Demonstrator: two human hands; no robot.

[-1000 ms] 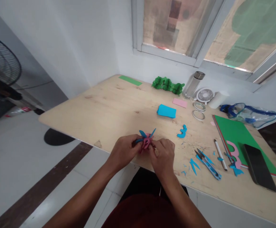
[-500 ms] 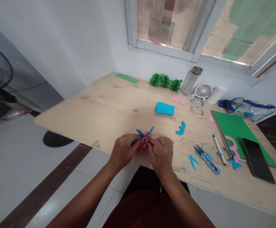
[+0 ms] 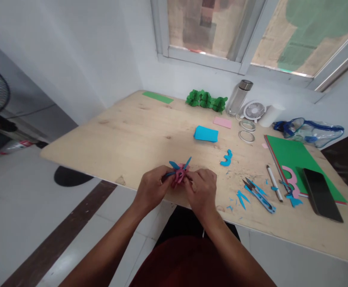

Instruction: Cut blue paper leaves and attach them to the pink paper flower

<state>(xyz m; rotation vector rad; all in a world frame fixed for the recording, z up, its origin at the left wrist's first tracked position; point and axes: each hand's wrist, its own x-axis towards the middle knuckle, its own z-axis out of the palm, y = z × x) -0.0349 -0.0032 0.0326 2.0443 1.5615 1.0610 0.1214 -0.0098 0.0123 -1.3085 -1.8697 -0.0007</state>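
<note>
A pink paper flower (image 3: 179, 175) with blue pointed strips sticking out of it is held between my two hands near the table's front edge. My left hand (image 3: 153, 186) pinches it from the left side, close to the blue strips (image 3: 174, 164). From the right, my right hand (image 3: 203, 190) has its fingers closed on the pink part. Fingers hide much of the flower's underside. Blue paper scraps (image 3: 242, 199) and blue-handled thread snips (image 3: 260, 196) lie right of my right hand.
Farther back are a blue paper stack (image 3: 206, 134), a pink slip (image 3: 222, 122), green paper shapes (image 3: 206, 100), a glass bottle (image 3: 239, 97) and tape rings (image 3: 246, 136). At right lie a pen (image 3: 274, 182), green sheets (image 3: 299, 155) and a phone (image 3: 322, 194).
The view has shifted slightly, so the tabletop things appear a little up and left. Both hands keep hold of the paper flower, with only slight finger movement.
</note>
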